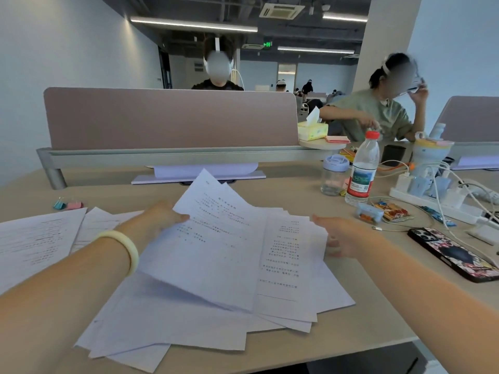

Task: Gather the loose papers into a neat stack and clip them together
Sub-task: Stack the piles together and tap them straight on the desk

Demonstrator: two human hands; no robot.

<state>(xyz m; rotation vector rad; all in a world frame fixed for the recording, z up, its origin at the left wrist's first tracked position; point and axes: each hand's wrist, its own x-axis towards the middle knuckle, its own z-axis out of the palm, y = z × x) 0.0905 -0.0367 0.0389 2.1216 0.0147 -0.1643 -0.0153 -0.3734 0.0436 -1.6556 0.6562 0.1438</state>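
Pinching the top sheet (216,211) with left hand (162,217) — raised, likely for squaring over papers (189,319) fanned at centre of desk (283,190). Bracing their right edge with right hand (343,238); curl of fingers (333,243) not discernible. Clips (67,205) waiting far left — beside stray sheets (35,244).

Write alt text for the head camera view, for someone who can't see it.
Two bare hands gather a messy fan of loose papers on a desk: the left hand pinches a raised sheet, and the right hand touches the pile's right edge. Two binder clips lie at far left; a water bottle and a phone sit to the right.
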